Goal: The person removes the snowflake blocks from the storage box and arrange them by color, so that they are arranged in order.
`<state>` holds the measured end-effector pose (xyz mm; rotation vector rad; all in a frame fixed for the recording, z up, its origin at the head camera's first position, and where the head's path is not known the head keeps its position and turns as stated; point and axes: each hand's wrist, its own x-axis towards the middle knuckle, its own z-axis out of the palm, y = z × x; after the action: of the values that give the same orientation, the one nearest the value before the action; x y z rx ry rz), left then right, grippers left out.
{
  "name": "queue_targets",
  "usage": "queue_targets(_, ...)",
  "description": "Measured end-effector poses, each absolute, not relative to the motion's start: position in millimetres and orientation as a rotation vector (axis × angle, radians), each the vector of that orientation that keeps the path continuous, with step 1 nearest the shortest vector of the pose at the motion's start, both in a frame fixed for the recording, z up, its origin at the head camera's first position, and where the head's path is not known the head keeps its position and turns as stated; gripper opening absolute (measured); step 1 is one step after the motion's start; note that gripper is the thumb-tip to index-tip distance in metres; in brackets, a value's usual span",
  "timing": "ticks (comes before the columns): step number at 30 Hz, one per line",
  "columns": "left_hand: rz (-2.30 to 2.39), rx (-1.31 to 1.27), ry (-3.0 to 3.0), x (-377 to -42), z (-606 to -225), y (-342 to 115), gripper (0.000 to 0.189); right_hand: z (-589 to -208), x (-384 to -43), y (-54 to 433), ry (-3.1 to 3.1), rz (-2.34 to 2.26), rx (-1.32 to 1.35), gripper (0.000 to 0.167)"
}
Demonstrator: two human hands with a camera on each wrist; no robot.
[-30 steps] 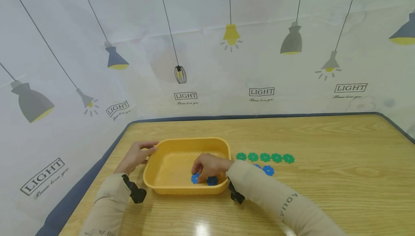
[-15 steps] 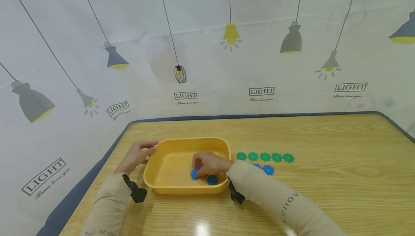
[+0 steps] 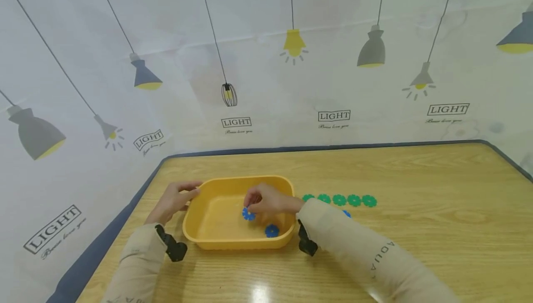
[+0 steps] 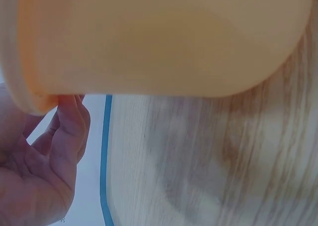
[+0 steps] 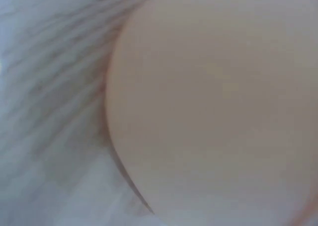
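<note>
A yellow plastic basin (image 3: 239, 244) stands on the table. At its far left corner my left hand (image 3: 172, 201) holds the rim; in the left wrist view, fingers (image 4: 69, 121) reach up to the rim from outside the basin wall. Over the inside of the basin, my right hand (image 3: 266, 199) pinches a blue snowflake disc (image 3: 249, 214) between thumb and fingertips. Another blue snowflake disc (image 3: 272, 231) lies on the basin floor near the right end. Only the basin's outer wall (image 5: 208, 112) and some table show in the right wrist view, blurred; the hand is hidden there.
Right of the basin, several green snowflake discs (image 3: 339, 200) lie in a row. A blue disc (image 3: 346, 213) peeks out from behind the right sleeve (image 3: 354, 238). The wooden table (image 3: 437, 201) meets a wall covering printed with lamps at the back.
My right hand has risen slightly away from the basin floor with the blue disc pinched in it. The left hand stays at the rim. The head view has shifted a little.
</note>
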<state>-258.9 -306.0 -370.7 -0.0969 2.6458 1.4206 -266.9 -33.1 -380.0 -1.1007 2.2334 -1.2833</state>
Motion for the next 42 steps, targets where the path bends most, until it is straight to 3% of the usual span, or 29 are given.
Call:
queue_targets(8, 1.422, -0.093, 2.649, -262, -372, -304, 0.038, -361, -264, 0, 2.185, -1.406, -1.065, 0.007)
queue_targets(18, 1.42, -0.086, 2.647, -262, -371, -303, 0.039, -364, -252, 88, 2.186, -1.565, -0.873, 0.014)
queue_targets(32, 1.381, -0.103, 2.673, -261, -372, -305, 0.037, -387, -238, 177, 2.368, -1.496, -0.715, 0.02)
queue_targets(42, 1.397, -0.075, 2.674, -258, -369, -303, 0.038, -408, -231, 200, 2.574, -1.382, -0.581, 0.017)
